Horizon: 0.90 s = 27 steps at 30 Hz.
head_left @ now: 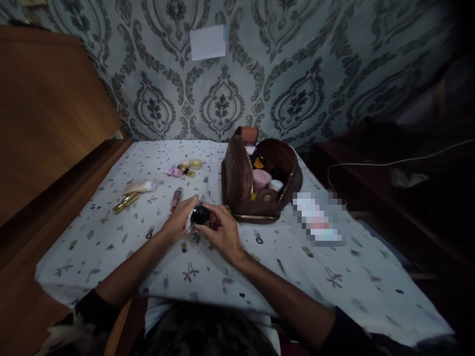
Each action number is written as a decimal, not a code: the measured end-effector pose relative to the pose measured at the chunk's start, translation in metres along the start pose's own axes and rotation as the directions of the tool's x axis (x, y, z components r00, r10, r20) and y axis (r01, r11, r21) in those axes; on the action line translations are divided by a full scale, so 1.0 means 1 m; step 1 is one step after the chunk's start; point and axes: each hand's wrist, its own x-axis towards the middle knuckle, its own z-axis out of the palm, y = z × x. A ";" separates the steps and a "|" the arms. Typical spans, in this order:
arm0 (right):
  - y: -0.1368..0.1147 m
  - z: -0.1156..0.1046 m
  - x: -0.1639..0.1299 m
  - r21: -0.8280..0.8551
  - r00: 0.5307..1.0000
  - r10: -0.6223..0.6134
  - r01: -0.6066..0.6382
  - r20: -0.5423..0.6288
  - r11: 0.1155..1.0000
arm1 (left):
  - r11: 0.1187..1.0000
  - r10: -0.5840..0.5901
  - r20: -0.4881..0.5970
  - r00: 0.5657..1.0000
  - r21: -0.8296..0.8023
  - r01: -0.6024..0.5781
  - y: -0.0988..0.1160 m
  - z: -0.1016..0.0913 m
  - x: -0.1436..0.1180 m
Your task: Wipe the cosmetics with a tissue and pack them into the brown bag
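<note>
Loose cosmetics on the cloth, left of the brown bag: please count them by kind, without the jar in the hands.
Tubes: 2, cream tube and pink tube
Gold stick: 1
Pink gloss: 1
Small bottle: 1
Round yellow pots: 2
Total: 7

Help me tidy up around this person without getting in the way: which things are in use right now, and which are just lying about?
In use:
left hand with white wipe
right hand holding black round jar

Lying about:
open brown pouch of cosmetics
gold tube
cream tube
pink tube
reddish tube
two small pots
white note on the wall
</note>
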 end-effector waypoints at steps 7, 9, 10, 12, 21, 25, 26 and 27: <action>0.005 0.003 -0.002 -0.023 0.999 0.025 -0.024 0.041 0.999 | 0.986 0.108 0.005 0.994 0.130 -0.108 -0.001 -0.002 0.000; 0.005 0.003 -0.003 -0.041 0.999 0.009 -0.006 0.054 0.999 | 0.962 0.185 -0.033 0.982 0.208 -0.175 -0.003 -0.001 0.001; 0.005 0.003 -0.003 -0.052 0.998 -0.006 0.009 0.061 0.999 | 0.955 0.198 -0.046 0.979 0.235 -0.182 -0.004 -0.001 0.001; 0.004 0.003 -0.003 -0.077 0.996 -0.036 0.043 0.083 0.996 | 0.960 0.171 -0.069 0.983 0.238 -0.150 -0.006 -0.001 0.002; -0.007 -0.003 -0.002 -0.064 0.974 -0.204 0.210 0.096 0.976 | 0.999 0.003 -0.075 0.997 0.033 0.000 0.003 -0.003 0.000; -0.013 -0.013 -0.002 -0.117 0.950 -0.303 0.309 0.072 0.944 | 0.985 -0.010 -0.028 1.000 0.170 0.015 0.006 -0.005 -0.007; -0.016 -0.017 -0.002 -0.155 0.943 -0.320 0.330 0.089 0.931 | 0.979 0.012 -0.028 1.000 0.205 -0.006 0.005 -0.006 -0.009; -0.018 -0.021 -0.004 -0.197 0.935 -0.336 0.353 0.113 0.915 | 0.970 0.034 -0.027 0.999 0.242 -0.027 0.004 -0.007 -0.011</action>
